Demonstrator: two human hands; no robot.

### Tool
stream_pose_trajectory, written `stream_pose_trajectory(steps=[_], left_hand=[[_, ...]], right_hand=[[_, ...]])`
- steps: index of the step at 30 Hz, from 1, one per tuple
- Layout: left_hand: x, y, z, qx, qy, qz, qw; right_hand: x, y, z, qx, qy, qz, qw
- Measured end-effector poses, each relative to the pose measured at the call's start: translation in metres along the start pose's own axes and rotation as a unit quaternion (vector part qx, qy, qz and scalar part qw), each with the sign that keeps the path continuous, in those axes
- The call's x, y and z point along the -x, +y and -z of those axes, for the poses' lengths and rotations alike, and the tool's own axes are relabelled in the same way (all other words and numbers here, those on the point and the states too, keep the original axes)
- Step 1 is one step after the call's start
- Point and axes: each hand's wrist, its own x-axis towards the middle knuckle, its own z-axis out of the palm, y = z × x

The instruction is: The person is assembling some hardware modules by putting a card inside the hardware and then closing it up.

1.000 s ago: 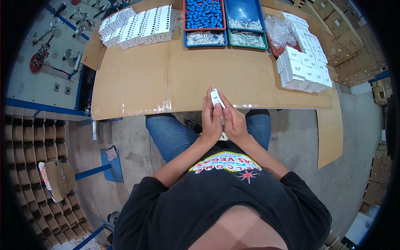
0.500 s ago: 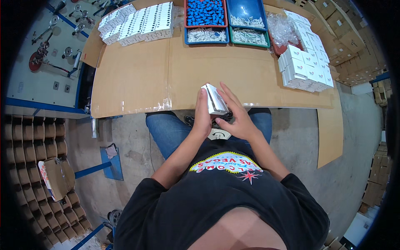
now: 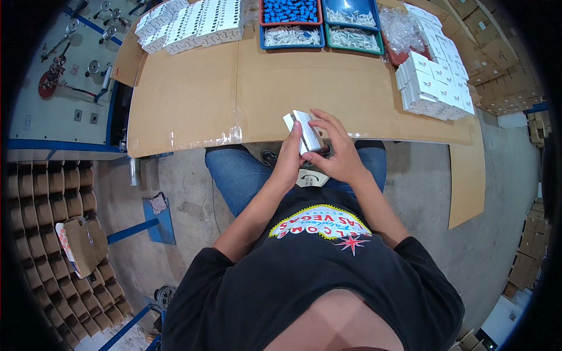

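Note:
A small white carton (image 3: 311,140) is held between my two hands, just above the table's front edge and my lap. One end shows a pale flap standing out at its upper left, with a dark gap beside it. My left hand (image 3: 287,161) grips the left side, thumb lying along the top face. From the right, my right hand (image 3: 342,155) closes on the carton, fingertips at its upper edge and thumb at its lower end. The palms hide part of its sides, and its contents cannot be made out.
The cardboard-covered table (image 3: 187,99) bears rows of white cartons (image 3: 205,23) at the far left and a stack of white cartons (image 3: 436,88) at the right. A tray of blue pieces (image 3: 290,11), trays of white sticks (image 3: 293,38) and clear plastic bags (image 3: 401,29) stand at the back.
The carton has tilted and turned between my hands, so its pale flap stands out at the upper left. My right fingers have bent in from stretched out onto its top edge.

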Motion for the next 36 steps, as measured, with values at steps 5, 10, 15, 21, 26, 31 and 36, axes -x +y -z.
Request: stream_pose_trajectory(steps=[5,10,15,21,26,31,36], left_hand=[[0.004,0.000,-0.009,0.011,-0.009,0.046,0.999],[0.006,-0.002,-0.020,0.031,0.006,0.044,0.999],[0.006,-0.007,-0.022,0.042,-0.006,0.033,0.999],[0.004,-0.008,-0.022,0.041,0.000,0.037,0.998],[-0.002,-0.010,-0.017,0.051,-0.004,0.044,0.998],[-0.005,-0.015,-0.006,0.045,-0.098,0.039,0.993],[0.001,-0.006,-0.008,-0.091,-0.039,0.009,0.995]], right_hand=[[-0.005,0.012,-0.007,-0.009,0.025,0.070,0.997],[0.003,0.024,-0.014,0.016,0.039,0.099,0.994],[0.005,0.024,-0.016,0.029,0.073,0.126,0.989],[0.009,0.023,-0.017,0.017,0.070,0.096,0.993],[0.010,0.023,-0.016,-0.006,0.052,0.064,0.997],[0.013,0.028,-0.016,-0.153,0.033,-0.053,0.986],[0.014,0.029,-0.007,-0.197,-0.002,-0.092,0.976]])
